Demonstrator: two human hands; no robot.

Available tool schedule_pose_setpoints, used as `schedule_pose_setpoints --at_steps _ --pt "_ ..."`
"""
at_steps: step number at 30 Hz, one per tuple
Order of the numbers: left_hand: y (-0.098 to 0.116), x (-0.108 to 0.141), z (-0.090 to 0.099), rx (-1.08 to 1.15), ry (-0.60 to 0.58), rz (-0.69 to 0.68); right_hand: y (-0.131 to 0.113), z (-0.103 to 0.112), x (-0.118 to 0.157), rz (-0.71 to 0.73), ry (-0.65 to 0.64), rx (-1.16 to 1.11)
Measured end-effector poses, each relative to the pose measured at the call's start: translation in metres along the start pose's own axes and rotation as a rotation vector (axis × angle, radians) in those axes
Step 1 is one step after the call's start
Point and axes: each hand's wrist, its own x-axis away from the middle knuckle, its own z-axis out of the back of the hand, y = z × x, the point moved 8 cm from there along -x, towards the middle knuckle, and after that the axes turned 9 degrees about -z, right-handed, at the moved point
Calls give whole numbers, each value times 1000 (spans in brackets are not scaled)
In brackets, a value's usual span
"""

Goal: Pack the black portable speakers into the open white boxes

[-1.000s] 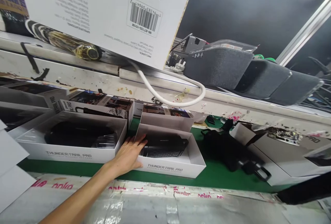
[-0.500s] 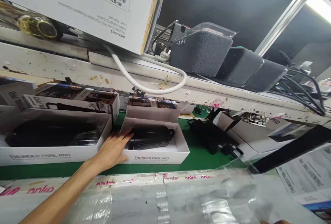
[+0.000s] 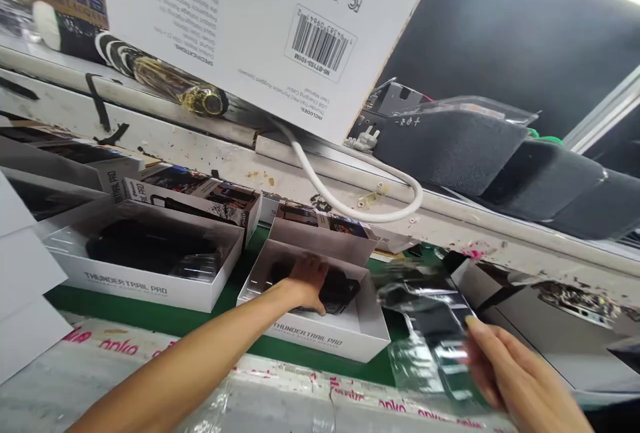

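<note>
My left hand [image 3: 306, 281] reaches into an open white box [image 3: 357, 345] printed "THUNDER TRAIL PRO". Its fingers are wrapped over a black portable speaker [image 3: 345, 288] lying inside, and their tips are partly hidden. At the right, my right hand [image 3: 505, 360] pinches the edge of a clear plastic insert [image 3: 425, 326], blurred by motion. The insert hangs just right of the box, over the green surface [image 3: 250, 253]. A second open white box [image 3: 150, 286] to the left holds another black speaker [image 3: 150, 246] with clear plastic around it.
A shelf edge [image 3: 200, 153] runs above the boxes, with a white cable [image 3: 345, 216] looping down from it. A large printed carton [image 3: 240, 26] and dark fabric-covered blocks [image 3: 450, 146] stand on the shelf. White panels [image 3: 25, 273] intrude at the left.
My left hand has moved from the box's left edge onto the speaker inside. My right hand has come into view, raising the clear plastic beside the box. The camera view has shifted left.
</note>
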Motion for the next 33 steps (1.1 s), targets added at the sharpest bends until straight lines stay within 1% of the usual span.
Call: schedule_pose_setpoints --at_steps 2,5,7,9,11,14,19,22,26,29,31,33 --pt "-4 -15 -15 10 -48 19 -8 -33 -16 -98 -74 -146" --pt "-10 -20 -27 47 -96 8 -4 -71 -41 -208 -126 -356" --pt "-13 -16 -29 80 -107 -26 6 -89 -54 -262 -163 -440" --pt "-15 -10 -26 116 -102 -66 19 -100 -64 -300 -188 -489" --pt "-17 -3 -20 156 -83 -98 31 -102 -70 -324 -188 -514" --pt "-23 4 -10 228 -40 -130 41 -98 -71 -348 -185 -479" --pt "-39 18 9 375 43 -133 37 -88 -68 -347 -153 -433" --pt "-46 28 21 448 91 -143 35 -87 -71 -330 -158 -395" --pt "-56 40 34 639 155 -132 31 -95 -76 -295 -223 -308" --pt "-64 44 38 735 179 -135 21 -101 -74 -243 -209 -289" --pt "-68 46 39 779 185 -154 17 -111 -72 -234 -211 -282" --pt "-71 46 41 804 192 -172 17 -125 -72 -249 -235 -245"
